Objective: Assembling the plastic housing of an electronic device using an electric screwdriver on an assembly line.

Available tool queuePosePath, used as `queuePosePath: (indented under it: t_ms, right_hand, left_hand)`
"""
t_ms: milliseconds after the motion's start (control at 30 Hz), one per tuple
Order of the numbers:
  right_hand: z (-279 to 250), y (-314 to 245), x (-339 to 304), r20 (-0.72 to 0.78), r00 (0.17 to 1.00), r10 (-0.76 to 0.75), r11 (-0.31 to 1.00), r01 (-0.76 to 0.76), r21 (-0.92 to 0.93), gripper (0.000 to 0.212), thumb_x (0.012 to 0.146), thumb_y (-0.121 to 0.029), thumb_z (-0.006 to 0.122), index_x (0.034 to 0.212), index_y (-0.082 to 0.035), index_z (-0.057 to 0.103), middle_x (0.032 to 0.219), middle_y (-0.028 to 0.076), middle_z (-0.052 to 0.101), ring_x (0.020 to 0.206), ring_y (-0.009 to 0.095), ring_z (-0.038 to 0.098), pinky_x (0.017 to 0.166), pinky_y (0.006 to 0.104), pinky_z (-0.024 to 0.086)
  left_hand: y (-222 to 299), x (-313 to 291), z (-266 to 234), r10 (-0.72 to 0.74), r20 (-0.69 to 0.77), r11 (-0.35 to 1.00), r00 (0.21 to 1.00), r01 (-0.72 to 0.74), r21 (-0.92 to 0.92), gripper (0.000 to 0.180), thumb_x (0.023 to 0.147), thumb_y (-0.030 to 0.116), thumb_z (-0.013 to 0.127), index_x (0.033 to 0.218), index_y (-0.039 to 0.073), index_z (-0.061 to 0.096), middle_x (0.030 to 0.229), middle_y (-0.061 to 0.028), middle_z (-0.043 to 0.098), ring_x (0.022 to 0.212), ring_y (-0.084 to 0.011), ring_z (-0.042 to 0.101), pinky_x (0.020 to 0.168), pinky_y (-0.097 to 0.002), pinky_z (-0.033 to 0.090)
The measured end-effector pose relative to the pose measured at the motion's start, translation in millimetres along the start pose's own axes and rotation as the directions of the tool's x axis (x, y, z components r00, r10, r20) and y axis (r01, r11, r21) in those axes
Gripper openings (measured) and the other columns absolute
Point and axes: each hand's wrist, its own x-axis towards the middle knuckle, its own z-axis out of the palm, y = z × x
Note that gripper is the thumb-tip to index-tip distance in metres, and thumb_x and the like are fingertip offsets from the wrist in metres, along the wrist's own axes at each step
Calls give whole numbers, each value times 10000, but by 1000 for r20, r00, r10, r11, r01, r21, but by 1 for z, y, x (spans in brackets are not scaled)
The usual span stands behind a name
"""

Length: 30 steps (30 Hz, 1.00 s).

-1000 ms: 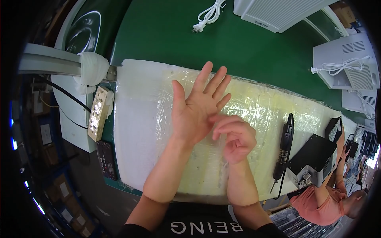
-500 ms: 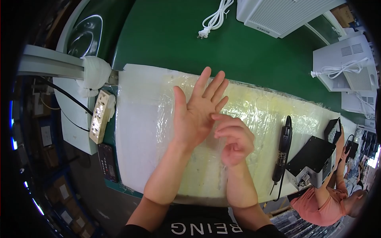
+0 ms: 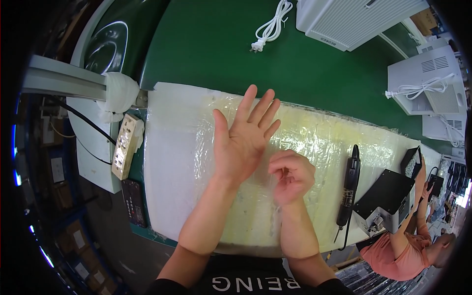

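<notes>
My left hand (image 3: 242,142) is raised above the padded work surface with its palm up, fingers stretched and spread, holding nothing. Just to its right, apart from it, is my right hand (image 3: 291,177). Its fingers are curled in toward the palm, and nothing shows in them. Under both hands lies a whitish-yellow mat (image 3: 172,162) covered in wrinkled clear plastic film. To the right of my right hand a black electric screwdriver (image 3: 349,187) lies on the mat with its cord.
A black-and-silver box-shaped unit (image 3: 386,196) is at the right, near a co-worker in a pink shirt (image 3: 398,255). White power cords (image 3: 270,30) and white ribbed housings (image 3: 349,24) sit on the green bench (image 3: 211,54). A power strip (image 3: 127,147) is at the left.
My right hand has drawn slightly away from my left palm, and its fingers have curled in. My left hand has shifted a little left and stays spread.
</notes>
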Motion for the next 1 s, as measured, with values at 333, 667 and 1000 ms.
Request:
queuePosePath:
  t_ms: [333,667,1000]
  right_hand:
    - [3,2,4,26,999,-37,998,36,49,655,962,-537,349,765,41,586,636,111,564,506,159,523,475,254,422]
    - [7,6,6,-90,988,-123,992,126,28,639,971,-506,350,738,43,581,648,111,572,485,136,507,434,231,387]
    - [5,5,6,-82,986,-144,990,144,-8,610,973,-487,363,761,35,594,651,101,571,491,139,509,437,238,390]
  left_hand:
    - [-1,-2,-2,-34,76,999,997,37,-40,853,879,729,132,1500,145,124,1533,-157,173,1417,-330,159,1134,-479,109]
    - [-3,-2,0,-30,70,999,997,28,23,839,880,727,178,1495,157,153,1528,-179,173,1407,-361,173,1124,-495,166]
    - [-5,-2,-3,-26,149,996,988,13,90,865,865,746,117,1504,162,114,1540,-144,163,1417,-327,161,1135,-467,93]
